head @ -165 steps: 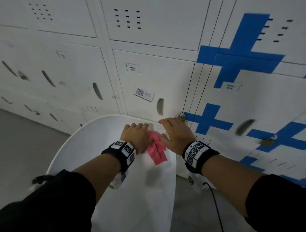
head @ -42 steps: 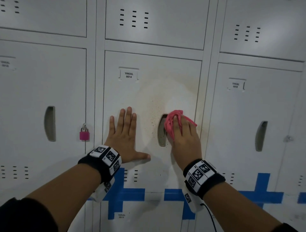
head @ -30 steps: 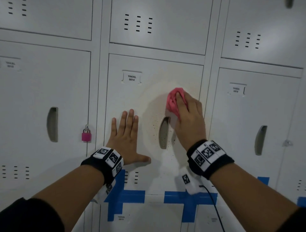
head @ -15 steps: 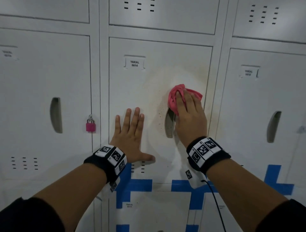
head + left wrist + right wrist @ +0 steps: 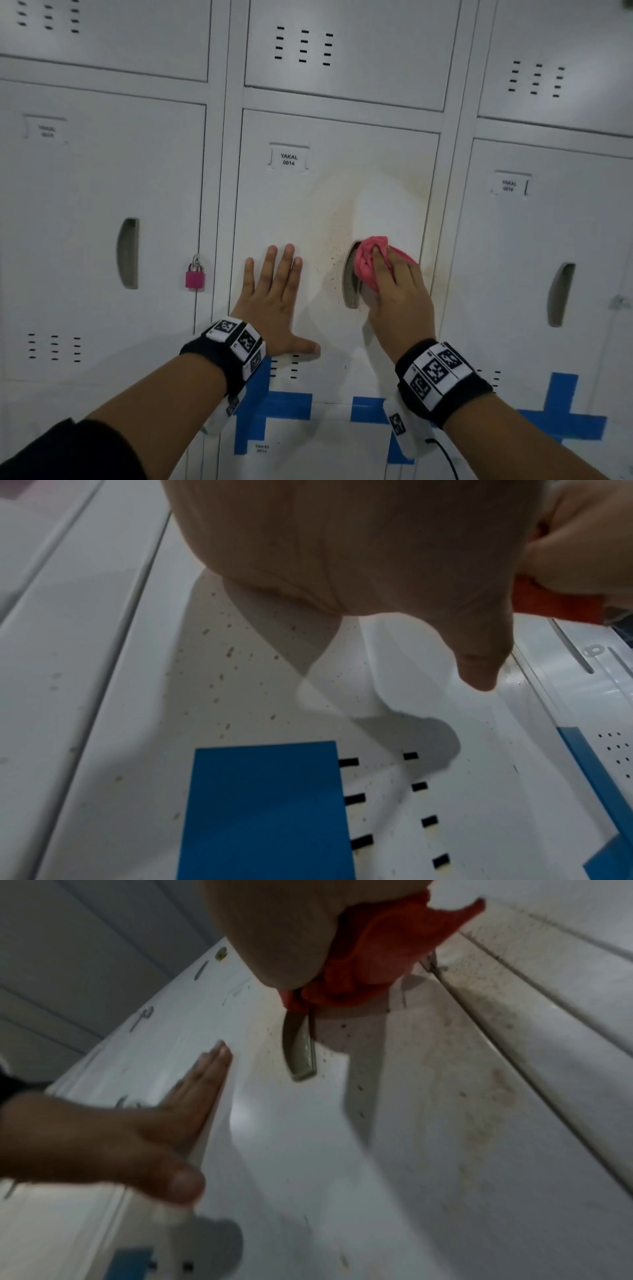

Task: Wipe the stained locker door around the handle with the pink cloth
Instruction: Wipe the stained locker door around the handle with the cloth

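The white locker door [image 5: 308, 205] labelled 0014 has a brownish smear above its handle and dark specks left of it. My right hand [image 5: 400, 298] grips the bunched pink cloth [image 5: 368, 263] and presses it against the door at the upper end of the recessed handle [image 5: 349, 287]. In the right wrist view the cloth [image 5: 377, 955] sits just above the grey handle [image 5: 299, 1053]. My left hand [image 5: 274, 294] lies flat on the door left of the handle, fingers straight and thumb out. The left wrist view shows its thumb [image 5: 479, 664] and specks on the door.
A pink padlock [image 5: 195, 275] hangs on the locker to the left. Blue tape crosses [image 5: 274, 407] mark the doors below. More white lockers with recessed handles [image 5: 560, 294] stand on both sides and above. A cable hangs from my right wristband.
My right hand has slid the cloth down the door, from well above the handle to its upper end. The left hand has stayed flat in the same spot.
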{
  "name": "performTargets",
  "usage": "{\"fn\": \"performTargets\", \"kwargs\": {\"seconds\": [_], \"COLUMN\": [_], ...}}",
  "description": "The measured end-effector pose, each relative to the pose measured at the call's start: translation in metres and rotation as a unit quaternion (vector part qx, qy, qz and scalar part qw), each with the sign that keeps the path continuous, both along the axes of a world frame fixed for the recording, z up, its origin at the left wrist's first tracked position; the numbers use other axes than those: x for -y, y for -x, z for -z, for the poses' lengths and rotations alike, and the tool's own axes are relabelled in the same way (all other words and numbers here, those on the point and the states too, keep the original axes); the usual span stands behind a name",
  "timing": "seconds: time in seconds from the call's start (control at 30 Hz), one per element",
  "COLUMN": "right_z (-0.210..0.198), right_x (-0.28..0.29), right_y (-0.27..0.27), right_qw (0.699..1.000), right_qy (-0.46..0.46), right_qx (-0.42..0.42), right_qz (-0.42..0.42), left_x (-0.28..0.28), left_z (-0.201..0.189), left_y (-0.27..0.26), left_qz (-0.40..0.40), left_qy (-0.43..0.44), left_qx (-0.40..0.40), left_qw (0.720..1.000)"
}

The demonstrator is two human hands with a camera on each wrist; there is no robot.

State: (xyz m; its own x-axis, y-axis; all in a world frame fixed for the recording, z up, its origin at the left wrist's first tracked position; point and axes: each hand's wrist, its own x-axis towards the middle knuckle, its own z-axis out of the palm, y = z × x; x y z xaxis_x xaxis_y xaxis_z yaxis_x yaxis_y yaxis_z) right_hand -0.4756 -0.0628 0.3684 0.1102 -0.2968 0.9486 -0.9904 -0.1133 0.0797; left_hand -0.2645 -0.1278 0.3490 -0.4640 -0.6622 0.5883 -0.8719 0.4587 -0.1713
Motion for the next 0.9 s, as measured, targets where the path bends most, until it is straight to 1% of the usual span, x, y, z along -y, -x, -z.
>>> {"fn": "performTargets", "kwargs": {"seconds": [0.1, 0.2, 0.27, 0.33, 0.4, 0.5, 0.6, 0.7, 0.9], "right_z": [-0.029, -0.067, -0.085, -0.094, -0.094, -0.084, -0.074, -0.063, -0.038], "right_x": [-0.006, -0.007, -0.003, 0.004, 0.011, 0.016, 0.017, 0.014, 0.006], "right_y": [-0.003, -0.013, -0.017, -0.02, -0.02, -0.018, -0.015, -0.011, -0.001], "right_qw": [0.998, 0.996, 0.997, 0.999, 1.0, 0.999, 0.999, 0.998, 0.996], "right_qy": [0.039, 0.078, 0.055, 0.011, -0.011, -0.002, 0.007, -0.004, -0.015], "right_qx": [0.029, 0.009, 0.008, 0.013, -0.007, -0.043, -0.05, -0.064, -0.082], "right_qz": [-0.031, -0.041, -0.044, -0.041, -0.025, 0.0, 0.007, 0.02, 0.018], "left_x": [0.002, 0.006, 0.012, 0.019, 0.025, 0.029, 0.031, 0.034, 0.035], "left_z": [0.001, 0.005, 0.009, 0.014, 0.017, 0.021, 0.023, 0.025, 0.025], "left_y": [0.0, 0.0, 0.0, -0.001, -0.001, 0.0, 0.001, 0.001, 0.002], "left_qz": [-0.004, 0.009, 0.032, 0.047, 0.049, 0.046, 0.046, 0.05, 0.057], "left_qy": [0.001, 0.012, 0.033, 0.068, 0.087, 0.117, 0.129, 0.138, 0.146], "left_qx": [0.006, -0.004, -0.026, -0.046, -0.053, -0.051, -0.052, -0.056, -0.063], "left_qw": [1.0, 1.0, 0.999, 0.996, 0.994, 0.991, 0.989, 0.988, 0.986]}}
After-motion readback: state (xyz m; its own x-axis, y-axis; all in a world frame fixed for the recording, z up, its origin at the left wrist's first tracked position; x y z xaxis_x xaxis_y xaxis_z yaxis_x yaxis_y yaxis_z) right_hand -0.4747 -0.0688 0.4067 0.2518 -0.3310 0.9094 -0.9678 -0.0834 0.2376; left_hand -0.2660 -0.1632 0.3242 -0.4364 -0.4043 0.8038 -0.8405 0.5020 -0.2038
